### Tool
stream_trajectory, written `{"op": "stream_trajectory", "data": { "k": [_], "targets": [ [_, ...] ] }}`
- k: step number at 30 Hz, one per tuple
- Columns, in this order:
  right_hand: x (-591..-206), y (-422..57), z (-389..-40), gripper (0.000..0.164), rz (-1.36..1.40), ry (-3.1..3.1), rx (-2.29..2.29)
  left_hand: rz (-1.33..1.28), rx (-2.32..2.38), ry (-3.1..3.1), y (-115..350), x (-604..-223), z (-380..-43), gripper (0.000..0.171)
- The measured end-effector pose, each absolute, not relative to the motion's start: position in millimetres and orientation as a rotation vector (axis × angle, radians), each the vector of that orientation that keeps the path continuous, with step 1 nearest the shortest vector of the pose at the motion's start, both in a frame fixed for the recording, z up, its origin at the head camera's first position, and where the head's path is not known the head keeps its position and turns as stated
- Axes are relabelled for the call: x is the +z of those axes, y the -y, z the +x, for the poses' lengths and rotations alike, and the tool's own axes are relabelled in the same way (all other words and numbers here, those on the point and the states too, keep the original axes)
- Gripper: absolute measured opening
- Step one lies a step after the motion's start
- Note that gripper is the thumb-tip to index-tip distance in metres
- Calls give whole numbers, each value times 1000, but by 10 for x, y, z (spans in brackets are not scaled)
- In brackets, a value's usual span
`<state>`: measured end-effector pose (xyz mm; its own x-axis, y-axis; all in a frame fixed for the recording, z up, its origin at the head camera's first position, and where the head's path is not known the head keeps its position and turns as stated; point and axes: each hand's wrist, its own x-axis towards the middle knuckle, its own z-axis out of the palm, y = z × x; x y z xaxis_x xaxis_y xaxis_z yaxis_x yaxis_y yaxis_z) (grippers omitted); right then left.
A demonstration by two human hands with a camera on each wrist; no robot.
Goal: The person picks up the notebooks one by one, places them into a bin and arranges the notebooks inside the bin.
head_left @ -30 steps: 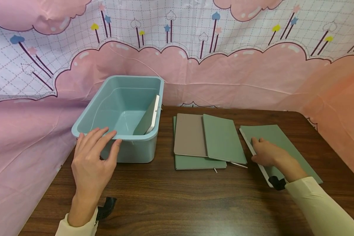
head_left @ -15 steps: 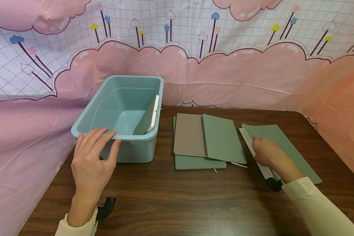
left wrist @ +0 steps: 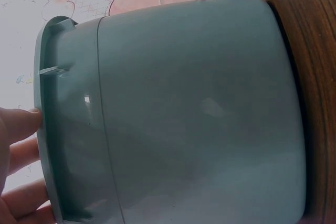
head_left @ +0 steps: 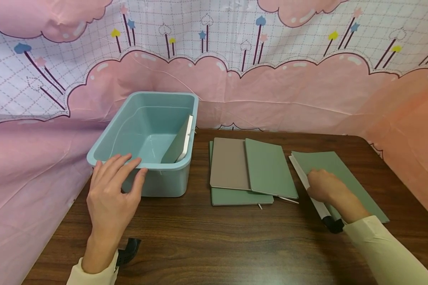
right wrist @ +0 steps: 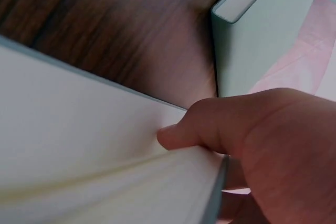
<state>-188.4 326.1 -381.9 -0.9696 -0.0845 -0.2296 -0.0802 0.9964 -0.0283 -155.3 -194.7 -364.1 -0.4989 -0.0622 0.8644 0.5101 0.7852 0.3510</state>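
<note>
At the right of the table my right hand (head_left: 324,186) grips a green notebook (head_left: 349,174) near its left edge. In the right wrist view, the thumb lies on its white pages (right wrist: 79,124), while the other fingers are partly hidden behind the raised cover edge. My left hand (head_left: 114,194) rests at the near rim of a light blue plastic bin (head_left: 167,182), its fingers extended and loosely bent. The left wrist view shows the fingertips right at the bin's rim (left wrist: 44,156). A notebook with white page edges (head_left: 185,138) leans inside the bin against its right wall.
Between bin and right hand lie a brown notebook (head_left: 230,164) and a green notebook (head_left: 271,168), partly overlapping another green notebook (head_left: 240,196) with a ribbon. They lie on a dark wooden table (head_left: 217,245). A pink patterned cloth (head_left: 253,99) hangs behind.
My right hand has closed its fingers on the notebook's left side, and the cover there has lifted a little, baring more white. The left hand and bin have not moved.
</note>
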Motion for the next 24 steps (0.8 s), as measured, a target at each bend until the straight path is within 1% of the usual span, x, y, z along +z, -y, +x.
{"op": "stream_trajectory", "data": {
  "k": [4,8,11,24],
  "targets": [
    [-3786,-3286,-1869,21,-125,-2912,-38,-329,-729,1983,1945,-3629,-1551,27],
    [-3762,-3321,-1853,49,-93,-2903,-34,-320,-741,1987,1935,-3610,-1547,27],
    [-3771,-3335,-1850,63,-49,-2884,-20,-316,-751,1993,1926,-3600,-1545,26],
    [-3812,-3441,-1716,95,27,-2838,-71,-322,-749,1994,1917,-3583,-1526,26]
  ]
}}
